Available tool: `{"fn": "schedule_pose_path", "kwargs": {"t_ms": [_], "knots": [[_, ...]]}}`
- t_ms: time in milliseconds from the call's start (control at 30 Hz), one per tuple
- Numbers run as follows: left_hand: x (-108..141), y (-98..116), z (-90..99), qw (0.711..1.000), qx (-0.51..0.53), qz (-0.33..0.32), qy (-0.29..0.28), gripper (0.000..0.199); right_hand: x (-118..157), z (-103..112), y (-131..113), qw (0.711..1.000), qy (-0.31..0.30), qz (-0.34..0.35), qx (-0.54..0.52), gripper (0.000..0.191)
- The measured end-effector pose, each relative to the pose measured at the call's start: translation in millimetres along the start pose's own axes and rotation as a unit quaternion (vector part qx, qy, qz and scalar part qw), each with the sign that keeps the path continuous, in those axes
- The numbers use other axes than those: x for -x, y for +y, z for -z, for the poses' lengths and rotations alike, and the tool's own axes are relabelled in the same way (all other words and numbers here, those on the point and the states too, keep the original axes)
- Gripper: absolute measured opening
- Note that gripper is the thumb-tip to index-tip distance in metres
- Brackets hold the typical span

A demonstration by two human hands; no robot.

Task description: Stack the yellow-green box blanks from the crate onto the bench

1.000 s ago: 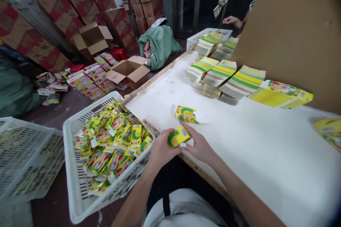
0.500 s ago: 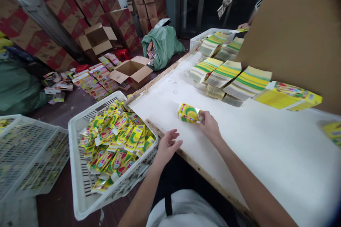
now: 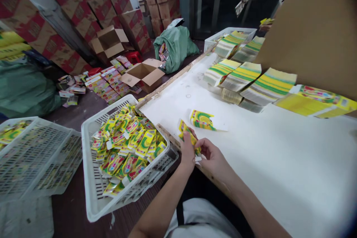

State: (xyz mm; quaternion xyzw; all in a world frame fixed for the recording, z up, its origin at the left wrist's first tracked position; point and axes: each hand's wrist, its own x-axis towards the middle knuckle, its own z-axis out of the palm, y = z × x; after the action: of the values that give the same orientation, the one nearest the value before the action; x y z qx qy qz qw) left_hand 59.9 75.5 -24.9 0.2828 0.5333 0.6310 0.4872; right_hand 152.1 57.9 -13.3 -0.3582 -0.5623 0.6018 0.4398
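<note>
A small yellow-green carton (image 3: 184,128) is held upright at the table's front edge. My left hand (image 3: 187,149) is wrapped round its left side. On its lower right, the fingers of my right hand (image 3: 209,153) are closed at the carton's end, by a white flap. Just beyond, more yellow-green packaging (image 3: 202,119) lies on the white table (image 3: 173,106). To the left of my hands stands a white basket (image 3: 90,178) full of yellow-green cartons (image 3: 131,137).
Stacks of flat printed cartons (image 3: 273,85) line the table's far side beside a large cardboard sheet (image 3: 315,41). Open boxes (image 3: 145,74), a green sack (image 3: 177,48) and more baskets (image 3: 52,156) stand on the floor.
My left hand has closed on a carton. My right hand has let go of the packaging on the table and moved towards me, to the carton in my left hand. The view has shifted slightly.
</note>
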Motion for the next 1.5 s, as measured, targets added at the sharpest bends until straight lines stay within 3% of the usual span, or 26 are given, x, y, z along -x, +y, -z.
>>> {"fn": "schedule_pose_path", "kwargs": {"t_ms": [133,300,367,433,533,567,633,667,733,800,833,900,933,1000,1033,1133,1233,1367,1433,1500], "knots": [[1.4,-4.1,19.0,0.996,-0.044,-0.048,-0.059,0.041,-6.0,11.0,7.1,0.998,0.054,0.011,0.017,0.024],[3.1,1.3,33.4,0.991,-0.081,-0.054,-0.089,0.021,-5.0,32.1,13.1,0.974,0.075,0.032,0.209,0.009],[3.8,12.4,37.6,0.989,-0.094,-0.074,-0.090,0.023,-4.6,42.0,10.9,0.965,0.107,0.043,0.234,0.012],[5.9,30.3,41.6,0.978,-0.131,-0.139,-0.081,0.041,-3.9,50.7,5.7,0.937,0.142,0.088,0.308,0.020],[11.0,58.4,44.1,0.923,-0.278,-0.240,-0.115,0.070,-0.3,53.9,-4.3,0.852,0.132,0.203,0.464,0.028],[12.5,64.4,43.2,0.898,-0.336,-0.245,-0.142,0.079,1.5,51.9,-7.2,0.829,0.109,0.239,0.494,0.030],[14.5,67.3,39.6,0.852,-0.432,-0.211,-0.208,0.088,5.0,45.5,-10.9,0.815,0.065,0.285,0.500,0.035],[14.9,64.5,37.4,0.836,-0.462,-0.181,-0.235,0.084,6.4,42.4,-11.5,0.820,0.067,0.296,0.486,0.035],[15.7,53.2,33.0,0.819,-0.493,-0.129,-0.262,0.067,7.4,38.1,-10.6,0.850,0.132,0.277,0.429,0.043],[18.3,40.0,29.4,0.813,-0.507,-0.119,-0.262,0.056,6.5,36.4,-8.3,0.902,0.210,0.200,0.320,0.062],[20.5,34.6,27.9,0.809,-0.511,-0.129,-0.260,0.056,5.8,35.9,-7.1,0.934,0.216,0.141,0.248,0.067],[25.8,27.5,25.1,0.802,-0.510,-0.155,-0.268,0.060,4.3,34.5,-5.2,0.985,0.146,0.008,0.090,0.059],[28.2,26.0,23.9,0.800,-0.507,-0.165,-0.277,0.064,3.5,33.3,-4.3,0.994,0.094,-0.051,0.017,0.051],[31.4,25.7,22.4,0.795,-0.502,-0.180,-0.287,0.073,1.3,30.6,-1.6,0.989,0.041,-0.119,-0.077,0.041],[32.0,26.3,22.0,0.792,-0.504,-0.187,-0.288,0.076,-0.2,29.3,0.5,0.986,0.047,-0.127,-0.097,0.040],[29.8,27.9,23.0,0.776,-0.525,-0.200,-0.285,0.075,-4.6,27.0,8.8,0.983,0.105,-0.119,-0.096,0.042],[25.0,24.9,26.2,0.770,-0.531,-0.199,-0.293,0.062,-3.2,25.5,14.3,0.986,0.109,-0.112,-0.064,0.045],[20.1,13.0,30.2,0.793,-0.500,-0.179,-0.298,0.064,9.6,23.2,11.4,0.994,0.035,0.002,0.104,0.054],[19.6,8.2,29.9,0.809,-0.476,-0.183,-0.293,0.072,14.6,24.1,9.6,0.977,-0.013,0.064,0.202,0.057],[20.3,7.9,28.2,0.825,-0.463,-0.195,-0.260,0.073,15.9,27.5,9.8,0.960,-0.003,0.096,0.263,0.054]]}}
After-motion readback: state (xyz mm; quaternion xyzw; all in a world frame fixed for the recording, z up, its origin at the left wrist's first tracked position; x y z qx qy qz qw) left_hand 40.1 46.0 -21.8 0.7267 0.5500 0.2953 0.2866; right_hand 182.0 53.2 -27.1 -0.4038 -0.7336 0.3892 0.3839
